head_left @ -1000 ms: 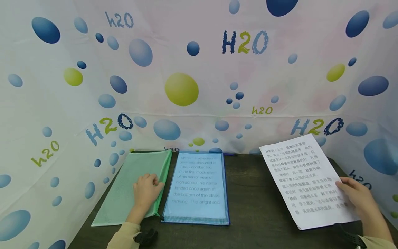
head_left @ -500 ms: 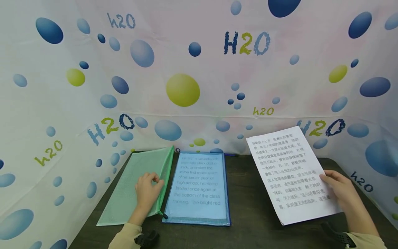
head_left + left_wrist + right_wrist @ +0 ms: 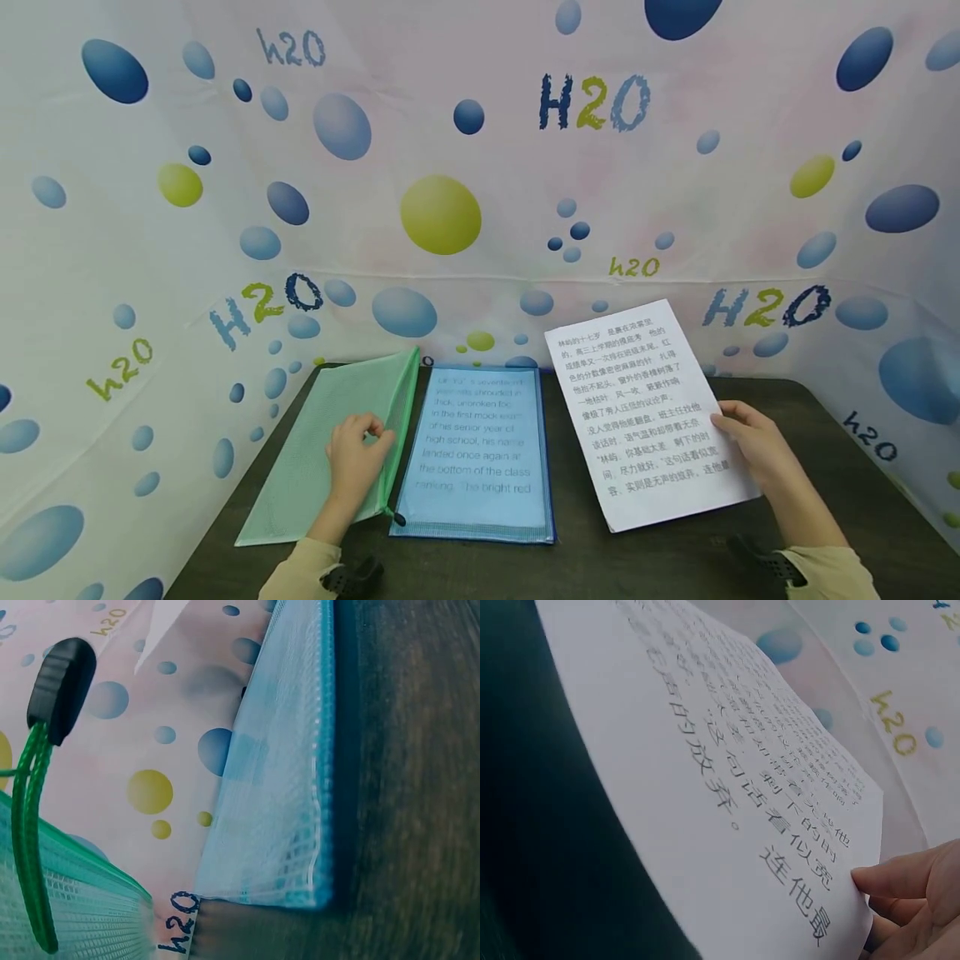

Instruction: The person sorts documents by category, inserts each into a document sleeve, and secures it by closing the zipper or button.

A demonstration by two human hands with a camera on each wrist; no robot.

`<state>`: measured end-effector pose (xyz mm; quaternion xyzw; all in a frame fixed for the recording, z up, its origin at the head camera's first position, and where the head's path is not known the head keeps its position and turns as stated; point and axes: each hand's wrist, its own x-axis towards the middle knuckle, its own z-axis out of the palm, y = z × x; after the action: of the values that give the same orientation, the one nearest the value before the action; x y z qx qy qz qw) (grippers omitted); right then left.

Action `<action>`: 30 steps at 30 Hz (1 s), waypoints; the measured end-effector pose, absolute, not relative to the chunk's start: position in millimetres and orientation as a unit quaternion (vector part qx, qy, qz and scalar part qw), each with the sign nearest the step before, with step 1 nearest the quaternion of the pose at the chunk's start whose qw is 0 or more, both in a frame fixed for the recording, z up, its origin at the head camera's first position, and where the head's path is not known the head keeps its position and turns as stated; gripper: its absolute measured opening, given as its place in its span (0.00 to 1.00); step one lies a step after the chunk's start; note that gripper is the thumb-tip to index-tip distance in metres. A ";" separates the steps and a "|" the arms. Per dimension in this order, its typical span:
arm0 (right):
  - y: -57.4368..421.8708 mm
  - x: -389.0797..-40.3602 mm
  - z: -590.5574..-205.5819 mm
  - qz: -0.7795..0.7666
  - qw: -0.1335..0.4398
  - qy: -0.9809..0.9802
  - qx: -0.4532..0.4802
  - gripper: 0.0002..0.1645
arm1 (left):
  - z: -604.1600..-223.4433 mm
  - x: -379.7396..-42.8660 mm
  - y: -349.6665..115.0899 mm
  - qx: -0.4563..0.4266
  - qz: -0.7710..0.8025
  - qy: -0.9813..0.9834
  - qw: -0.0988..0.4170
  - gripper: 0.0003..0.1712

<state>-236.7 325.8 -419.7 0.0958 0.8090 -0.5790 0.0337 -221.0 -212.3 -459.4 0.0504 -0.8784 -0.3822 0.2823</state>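
Observation:
My right hand (image 3: 757, 446) pinches a sheet of white paper (image 3: 637, 417) printed with Chinese text at its right edge, thumb on top. The paper is held tilted just right of the blue pouch; the right wrist view shows the thumb and fingers (image 3: 896, 877) at its edge. On the left, a green mesh zip pouch (image 3: 307, 450) has its right side lifted, and my left hand (image 3: 356, 462) grips it there with curled fingers. The pouch's zip pull (image 3: 61, 690), black on a green cord, shows in the left wrist view, where the left hand is out of sight.
A blue mesh zip pouch (image 3: 472, 454) holding a sheet with English text lies on the dark wooden table (image 3: 592, 558) between the hands. Behind the table hangs a white cloth (image 3: 510, 167) with coloured dots and H2O lettering.
My right hand has carried the paper leftward, from the right side of the table to close beside the blue pouch. The green pouch's right edge has risen a little in the left hand.

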 end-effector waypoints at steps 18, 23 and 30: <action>249.4 -252.3 -433.0 -0.695 0.153 0.702 0.005 0.12 | -460.0 -220.2 -212.2 0.032 -0.364 -0.881 0.300 0.12; 230.6 -254.0 -434.5 -0.707 0.180 0.684 -0.003 0.16 | -460.2 -219.9 -211.6 0.029 -0.345 -0.885 0.311 0.11; 207.8 -257.0 -438.4 -0.709 0.195 0.678 -0.007 0.21 | -460.3 -220.0 -209.5 0.024 -0.340 -0.884 0.321 0.11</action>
<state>-257.0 207.8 -438.4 -0.0071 0.6776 -0.7091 0.1948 -220.0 -209.5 -460.3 0.0236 -0.8837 -0.3402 0.3206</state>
